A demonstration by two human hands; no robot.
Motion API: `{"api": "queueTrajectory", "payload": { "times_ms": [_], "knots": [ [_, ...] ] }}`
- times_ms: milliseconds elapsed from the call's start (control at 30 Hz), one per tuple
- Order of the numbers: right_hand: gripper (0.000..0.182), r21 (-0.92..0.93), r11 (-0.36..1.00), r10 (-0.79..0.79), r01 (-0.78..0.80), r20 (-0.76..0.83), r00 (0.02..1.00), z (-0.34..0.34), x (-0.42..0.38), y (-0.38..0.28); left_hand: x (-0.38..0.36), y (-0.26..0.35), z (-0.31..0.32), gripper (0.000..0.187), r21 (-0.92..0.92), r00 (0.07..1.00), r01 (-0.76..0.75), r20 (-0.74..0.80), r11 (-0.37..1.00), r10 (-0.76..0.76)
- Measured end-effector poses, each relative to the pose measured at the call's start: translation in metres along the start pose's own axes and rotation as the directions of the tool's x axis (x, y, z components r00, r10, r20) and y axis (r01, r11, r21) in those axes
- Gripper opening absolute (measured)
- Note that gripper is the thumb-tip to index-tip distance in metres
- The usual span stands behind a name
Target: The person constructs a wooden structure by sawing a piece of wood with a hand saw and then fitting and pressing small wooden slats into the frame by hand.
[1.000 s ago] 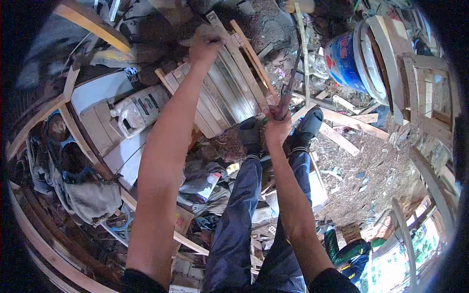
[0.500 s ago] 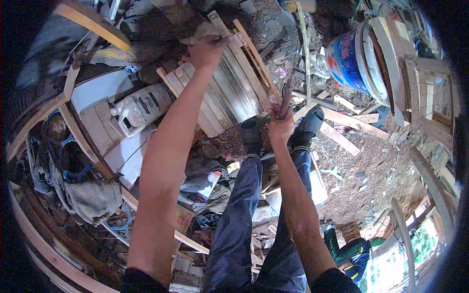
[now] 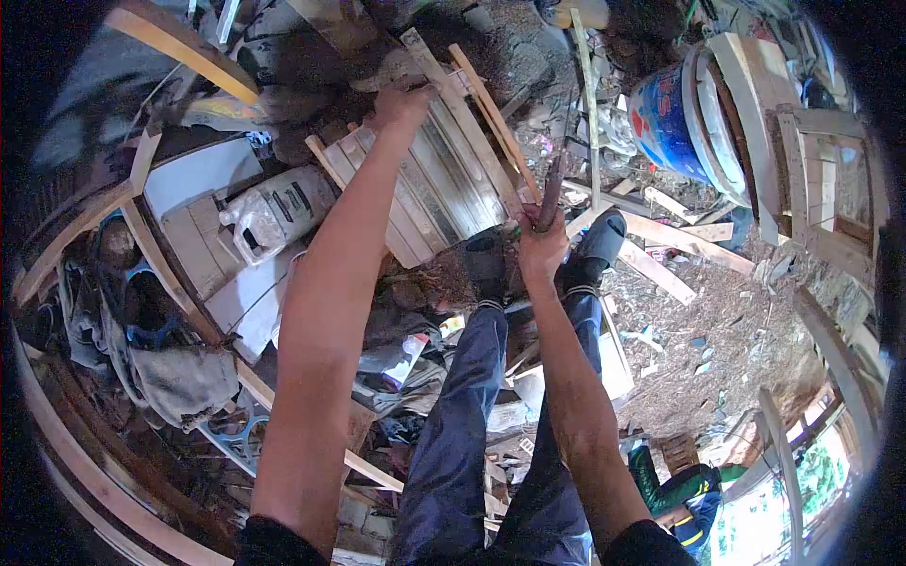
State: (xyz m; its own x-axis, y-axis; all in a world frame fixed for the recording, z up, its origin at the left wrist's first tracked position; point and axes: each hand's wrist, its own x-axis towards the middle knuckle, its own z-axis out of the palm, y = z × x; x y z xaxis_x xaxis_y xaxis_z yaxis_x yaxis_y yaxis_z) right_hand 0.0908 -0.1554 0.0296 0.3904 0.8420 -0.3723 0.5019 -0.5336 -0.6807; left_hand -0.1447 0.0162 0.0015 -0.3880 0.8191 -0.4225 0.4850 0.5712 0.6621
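A slatted wooden crate (image 3: 453,179) lies tilted on the ground in front of my feet, its pale boards side by side. At its far end my left hand (image 3: 401,108) is closed at the edge of the boards, the fingertips partly hidden. My right hand (image 3: 543,247), by the near right corner, is closed around a tool with a dark brown handle (image 3: 549,196). The handle points away from me, and a thin dark part seems to extend beyond it. I cannot make out the tool's kind.
A blue-and-white bucket (image 3: 670,123) stands at the right beside wooden frames (image 3: 830,189). At the left a dirty white jug (image 3: 278,212) lies on boards. Loose wood strips (image 3: 656,269) litter the ground. Another person (image 3: 684,495) is at the lower right.
My left hand has shifted slightly toward me and left along the crate's far end. The right hand and its tool have hardly moved. The view has tilted a little.
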Motion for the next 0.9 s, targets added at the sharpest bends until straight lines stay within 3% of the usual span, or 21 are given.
{"api": "queueTrajectory", "payload": {
  "times_ms": [167,233,267,333,433,467,533,667,700,767,833,900],
  "knots": [
    [0.024,0.131,0.991,-0.007,0.005,0.015,1.0,-0.001,0.002,0.001,0.014,-0.024,0.01,0.036,-0.141,0.999,0.031,0.012,0.989,-0.03],
    [0.025,0.089,0.996,0.022,-0.025,0.039,0.999,-0.005,0.002,-0.006,0.004,-0.006,0.003,0.034,0.061,0.996,-0.002,-0.091,0.998,0.007],
    [0.025,0.047,0.997,0.052,-0.055,0.063,0.997,-0.007,0.003,-0.011,-0.004,0.004,0.004,0.034,0.06,0.996,-0.004,-0.092,0.998,0.01],
    [0.026,0.027,0.998,0.056,-0.057,0.06,0.997,-0.002,0.003,-0.003,-0.026,0.03,0.012,0.034,0.477,0.9,0.014,-0.388,0.879,0.197],
    [0.026,0.04,0.999,0.024,-0.027,0.054,0.998,-0.001,0.003,0.002,-0.036,0.053,0.015,0.034,0.4,0.954,-0.014,-0.268,0.916,0.131],
    [0.026,0.071,0.997,-0.012,0.009,0.047,0.999,-0.002,0.004,0.002,-0.038,0.06,0.018,0.034,0.399,0.955,-0.014,-0.267,0.917,0.131],
    [0.026,0.09,0.996,-0.013,0.008,0.056,0.998,-0.001,0.005,0.004,-0.039,0.066,0.028,0.034,0.182,0.931,0.012,-0.362,0.983,0.056],
    [0.027,0.046,0.995,0.077,-0.084,0.143,0.987,-0.006,0.007,-0.001,-0.041,0.068,0.042,0.039,0.247,0.901,0.008,-0.423,0.969,0.1],
    [0.027,0.132,0.991,-0.01,-0.004,0.098,0.995,-0.013,0.005,-0.011,-0.036,0.058,0.052,0.042,0.26,0.868,0.043,-0.487,0.965,0.093],
    [0.026,0.179,0.983,0.004,-0.024,0.112,0.994,-0.009,0.007,-0.001,-0.033,0.051,0.067,0.045,0.271,0.829,0.077,-0.552,0.96,0.089],
    [0.026,0.226,0.973,0.018,-0.047,0.129,0.991,-0.003,0.008,0.007,-0.033,0.055,0.076,0.048,0.386,0.714,0.099,-0.669,0.917,0.205],
    [0.027,-0.009,1.0,-0.021,0.022,0.107,0.994,0.002,0.009,0.016,-0.031,0.057,0.073,0.045,0.373,0.744,0.137,-0.65,0.917,0.153]
  ]
}}
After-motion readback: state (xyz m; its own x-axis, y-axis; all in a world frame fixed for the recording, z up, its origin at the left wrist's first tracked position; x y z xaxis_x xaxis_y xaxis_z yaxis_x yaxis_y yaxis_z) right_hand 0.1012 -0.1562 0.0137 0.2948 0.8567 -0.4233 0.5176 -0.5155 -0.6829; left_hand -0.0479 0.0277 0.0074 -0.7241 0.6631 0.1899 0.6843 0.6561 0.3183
